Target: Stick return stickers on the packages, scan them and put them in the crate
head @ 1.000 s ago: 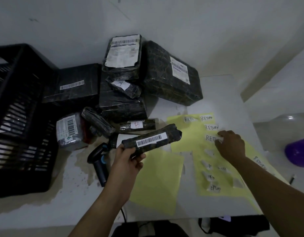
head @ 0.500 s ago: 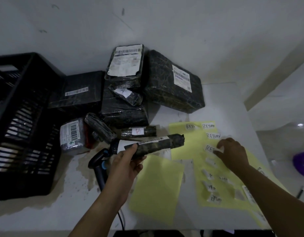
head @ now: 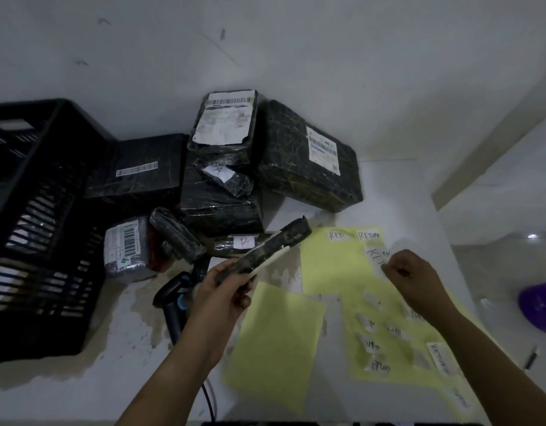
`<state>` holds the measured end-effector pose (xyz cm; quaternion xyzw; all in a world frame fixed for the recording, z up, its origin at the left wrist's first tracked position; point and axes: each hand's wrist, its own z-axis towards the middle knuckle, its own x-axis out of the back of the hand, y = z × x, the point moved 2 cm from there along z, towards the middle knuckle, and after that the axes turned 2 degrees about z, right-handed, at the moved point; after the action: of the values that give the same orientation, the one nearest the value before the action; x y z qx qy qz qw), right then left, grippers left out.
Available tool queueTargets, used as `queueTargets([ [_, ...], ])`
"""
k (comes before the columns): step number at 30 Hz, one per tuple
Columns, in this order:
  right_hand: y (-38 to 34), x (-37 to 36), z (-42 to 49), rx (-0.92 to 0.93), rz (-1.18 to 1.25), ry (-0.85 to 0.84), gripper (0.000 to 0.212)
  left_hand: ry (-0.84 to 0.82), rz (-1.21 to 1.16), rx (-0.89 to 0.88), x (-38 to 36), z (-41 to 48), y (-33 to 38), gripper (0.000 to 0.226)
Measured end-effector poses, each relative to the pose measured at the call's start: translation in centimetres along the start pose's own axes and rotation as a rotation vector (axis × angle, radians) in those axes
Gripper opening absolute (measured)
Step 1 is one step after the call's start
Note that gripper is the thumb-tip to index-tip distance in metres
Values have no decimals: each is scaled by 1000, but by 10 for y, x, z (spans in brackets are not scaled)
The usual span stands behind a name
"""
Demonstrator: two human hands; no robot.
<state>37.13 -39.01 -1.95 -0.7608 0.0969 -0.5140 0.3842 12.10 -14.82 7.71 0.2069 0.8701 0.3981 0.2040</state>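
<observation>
My left hand (head: 225, 290) grips a long, narrow black-wrapped package (head: 270, 250) above the table, tilted up to the right, its white label edge-on. My right hand (head: 414, 276) pinches a white RETURN sticker (head: 378, 256), which curls up off the yellow backing sheet (head: 333, 262). More stickers remain on that sheet. A black slatted crate (head: 35, 229) stands at the left. A black handheld scanner (head: 173, 305) lies on the table under my left hand. Several black packages (head: 299, 158) are piled against the wall.
A second yellow sheet (head: 274, 339) lies on the white table (head: 118, 373) near the front edge. The scanner cable (head: 210, 398) runs off the front. A purple object (head: 539, 305) sits on the floor to the right. A silver-wrapped parcel (head: 124, 247) lies beside the crate.
My left hand turned the narrow package, so its barcode label went from facing me to edge-on, and its far end rose. My right hand lifted a sticker partly off the sheet.
</observation>
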Motion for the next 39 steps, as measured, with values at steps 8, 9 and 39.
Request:
queueTargets([
  [8, -130, 40, -67, 71, 464, 141, 7, 110, 198, -221, 4, -13, 33, 27],
  [9, -144, 43, -71, 95, 501, 151, 9, 111, 177, -234, 3, -16, 38, 28],
  [39, -285, -3, -85, 817, -43, 123, 9, -40, 215, -314, 25, -41, 69, 55],
])
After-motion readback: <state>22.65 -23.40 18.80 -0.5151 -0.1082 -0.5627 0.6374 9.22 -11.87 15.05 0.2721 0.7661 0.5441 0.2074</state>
